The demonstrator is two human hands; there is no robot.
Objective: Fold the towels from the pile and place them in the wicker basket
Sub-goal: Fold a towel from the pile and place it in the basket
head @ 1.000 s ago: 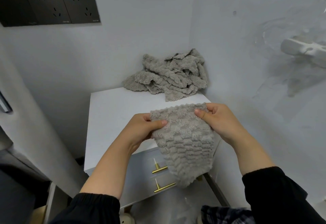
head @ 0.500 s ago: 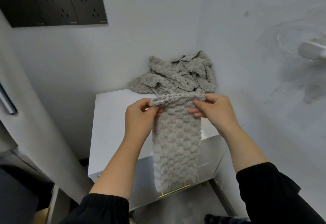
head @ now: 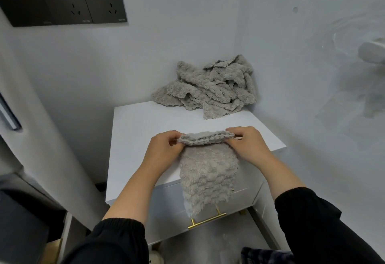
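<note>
Above the front of the white cabinet top (head: 141, 130): a grey towel (head: 208, 172) held up by its upper edge, judged to be mid-fold.

The left hand (head: 164, 149) and right hand (head: 248, 145) each pinch one end of that edge, which appears doubled, between thumb and curled fingers. This probably squares the layers while the cloth's own weight draws it flat. Its lower part hangs past the cabinet's front, over the drawer face, ending just above the brass handle (head: 207, 220). The pile of unfolded towels (head: 210, 86) lies heaped in the back right corner against both walls, well apart from the hands, with bare top between as a likely folding surface. No wicker basket is in view.
</note>
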